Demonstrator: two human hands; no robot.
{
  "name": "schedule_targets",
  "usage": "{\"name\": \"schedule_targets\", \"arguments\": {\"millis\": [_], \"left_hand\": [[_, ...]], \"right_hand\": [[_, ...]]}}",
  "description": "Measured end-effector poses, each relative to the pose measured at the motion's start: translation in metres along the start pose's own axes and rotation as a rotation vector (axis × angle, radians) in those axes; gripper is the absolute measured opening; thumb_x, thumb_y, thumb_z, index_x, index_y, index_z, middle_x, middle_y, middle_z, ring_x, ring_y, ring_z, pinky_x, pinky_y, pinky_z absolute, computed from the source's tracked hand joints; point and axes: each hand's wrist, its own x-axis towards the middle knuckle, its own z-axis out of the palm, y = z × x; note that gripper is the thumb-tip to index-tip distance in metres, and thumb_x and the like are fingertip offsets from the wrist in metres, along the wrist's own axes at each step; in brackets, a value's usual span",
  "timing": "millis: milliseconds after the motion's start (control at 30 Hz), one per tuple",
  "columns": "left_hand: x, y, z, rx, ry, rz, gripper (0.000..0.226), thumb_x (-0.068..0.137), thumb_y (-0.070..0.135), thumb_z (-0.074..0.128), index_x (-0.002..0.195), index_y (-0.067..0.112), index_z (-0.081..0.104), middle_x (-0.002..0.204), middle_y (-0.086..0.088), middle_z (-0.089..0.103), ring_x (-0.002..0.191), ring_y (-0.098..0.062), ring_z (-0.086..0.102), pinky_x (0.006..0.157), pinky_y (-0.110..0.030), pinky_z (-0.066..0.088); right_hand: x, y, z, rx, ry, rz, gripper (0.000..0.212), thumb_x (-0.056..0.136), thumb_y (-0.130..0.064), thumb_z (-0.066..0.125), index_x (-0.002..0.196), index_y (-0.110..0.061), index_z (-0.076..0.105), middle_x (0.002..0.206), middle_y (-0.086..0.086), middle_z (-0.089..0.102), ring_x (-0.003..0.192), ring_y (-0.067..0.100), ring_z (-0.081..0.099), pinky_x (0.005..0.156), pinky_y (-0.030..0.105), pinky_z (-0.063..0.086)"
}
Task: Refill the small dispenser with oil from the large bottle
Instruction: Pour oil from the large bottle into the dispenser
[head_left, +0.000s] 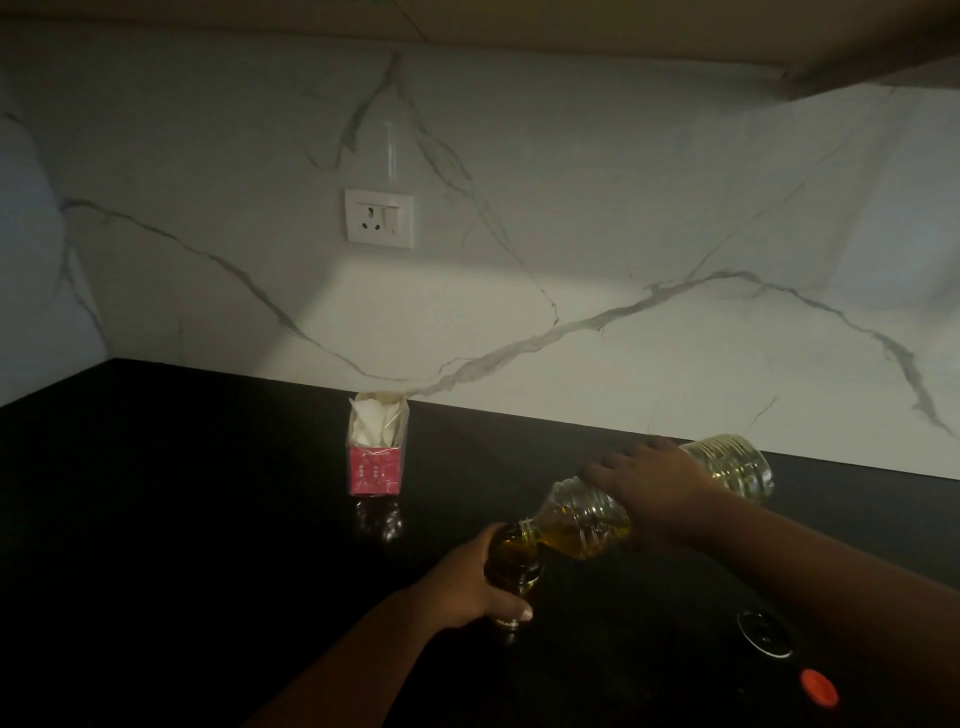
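Note:
The large clear plastic oil bottle (587, 519) is tipped nearly flat, its open neck down and left, touching the mouth of the small dark glass dispenser (514, 564). Yellow oil pools in the bottle's lower side near the neck. My right hand (649, 488) grips the bottle around its middle from above. My left hand (467, 587) wraps around the dispenser, which stands upright on the black counter (182, 519). The dispenser's lower body is mostly hidden by my fingers and the dark surface.
A red carton (375, 452) with white paper inside stands at the back of the counter. A red bottle cap (819, 687) and a dark round lid (763, 631) lie at the near right. The marble wall carries a white socket (379, 218).

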Motion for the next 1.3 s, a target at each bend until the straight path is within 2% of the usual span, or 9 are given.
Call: {"name": "schedule_targets", "arguments": {"millis": [300, 667, 967, 1300], "left_hand": [[0.001, -0.004, -0.001, -0.003, -0.003, 0.003, 0.095, 0.059, 0.031, 0.090, 0.135, 0.051, 0.037, 0.136, 0.015, 0.054, 0.131, -0.012, 0.049, 0.113, -0.050, 0.038], [-0.001, -0.001, -0.001, 0.006, -0.005, 0.006, 0.096, 0.068, 0.023, 0.088, 0.145, 0.040, 0.032, 0.140, 0.012, 0.051, 0.133, -0.014, 0.046, 0.114, -0.047, 0.036], [0.000, -0.003, 0.000, -0.008, 0.000, 0.006, 0.094, 0.067, 0.022, 0.088, 0.143, 0.041, 0.035, 0.137, 0.013, 0.053, 0.130, -0.013, 0.049, 0.113, -0.047, 0.038], [0.003, -0.006, 0.000, -0.011, -0.002, 0.005, 0.095, 0.064, 0.024, 0.089, 0.140, 0.046, 0.035, 0.137, 0.014, 0.052, 0.131, -0.013, 0.048, 0.113, -0.049, 0.038]], "right_hand": [[0.000, 0.000, -0.006, -0.014, -0.001, -0.001, 0.087, 0.071, -0.061, 0.069, 0.142, -0.030, 0.028, 0.136, -0.001, 0.050, 0.121, 0.025, 0.050, 0.102, 0.042, 0.035], [-0.001, 0.001, -0.005, -0.005, 0.008, -0.003, 0.088, 0.072, -0.061, 0.067, 0.143, -0.031, 0.026, 0.139, -0.002, 0.047, 0.123, 0.023, 0.047, 0.104, 0.041, 0.034], [0.000, -0.002, 0.009, 0.020, 0.031, 0.031, 0.085, 0.071, -0.060, 0.066, 0.141, -0.032, 0.027, 0.134, -0.003, 0.051, 0.119, 0.024, 0.052, 0.100, 0.041, 0.039], [-0.004, -0.002, 0.023, 0.071, 0.017, 0.062, 0.089, 0.071, -0.064, 0.065, 0.143, -0.032, 0.025, 0.139, -0.004, 0.048, 0.123, 0.023, 0.050, 0.102, 0.041, 0.037]]}}
